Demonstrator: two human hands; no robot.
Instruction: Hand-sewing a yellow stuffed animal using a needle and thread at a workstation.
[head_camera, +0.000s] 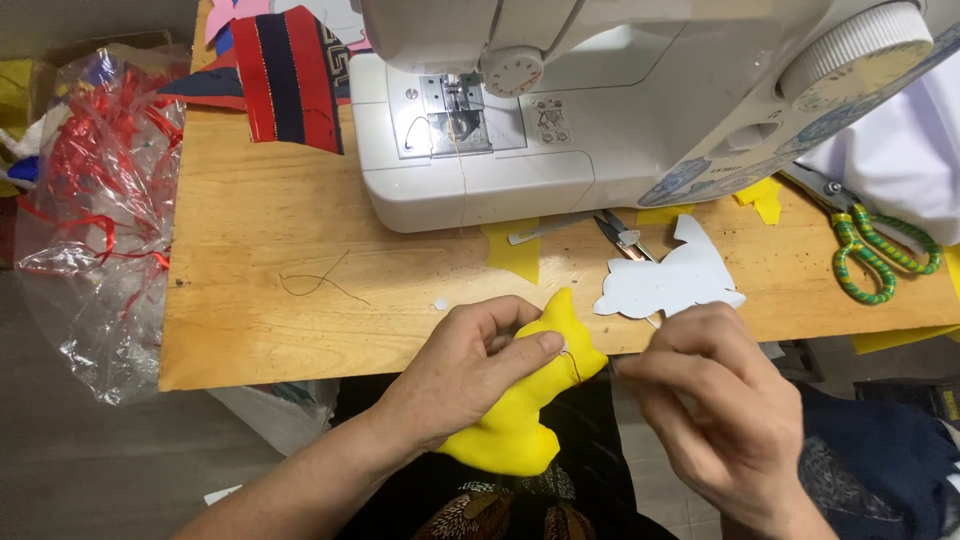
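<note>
My left hand (470, 365) grips a stuffed yellow fabric shape (520, 420) over my lap, thumb and fingers pressing its upper part just below the table's front edge. A thin thread runs from the yellow fabric toward my right hand (715, 400), whose fingers are pinched together close to the shape's right side. Whatever the fingers pinch is too small to make out. A white paper cutout (665, 280) shaped like an animal lies on the wooden table (260, 300) just above my right hand.
A white sewing machine (600, 90) stands at the back centre. Small snips (622, 235) and yellow scraps (515, 250) lie before it. Green-handled scissors (875, 250) rest at the right. Red and navy fabric (290, 75) lies at back left, beside a clear bag of red ribbon (95, 210).
</note>
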